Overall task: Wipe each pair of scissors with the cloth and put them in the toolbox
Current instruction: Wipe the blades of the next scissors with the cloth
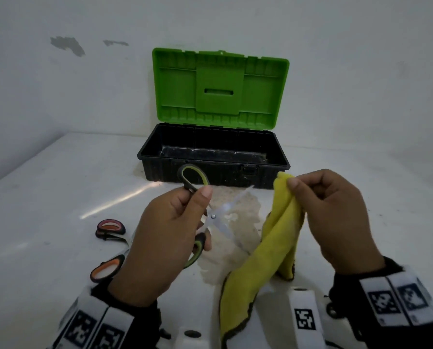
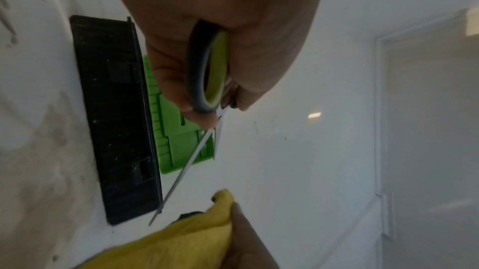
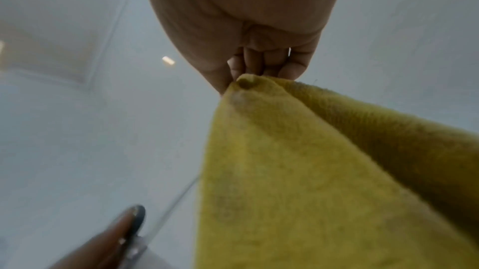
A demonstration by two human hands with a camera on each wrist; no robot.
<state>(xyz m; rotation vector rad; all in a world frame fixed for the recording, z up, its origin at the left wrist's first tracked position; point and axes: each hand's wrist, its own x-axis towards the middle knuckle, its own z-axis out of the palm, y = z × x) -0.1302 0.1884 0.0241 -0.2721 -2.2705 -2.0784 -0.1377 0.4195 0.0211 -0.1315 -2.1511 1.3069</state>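
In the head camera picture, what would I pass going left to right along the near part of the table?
Pink-handled scissors → orange-handled scissors → left hand → green-handled scissors, blades open → yellow cloth → right hand.

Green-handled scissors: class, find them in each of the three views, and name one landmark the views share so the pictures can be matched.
Head: green-handled scissors left of centre, blades spread, gripped by the left hand.
Left wrist: upper centre, handle loop in the fingers, blade pointing down.
Right wrist: bottom left, blurred; thin blade.
Shared landmark: the yellow cloth, pinched by the right hand, appears in all three.
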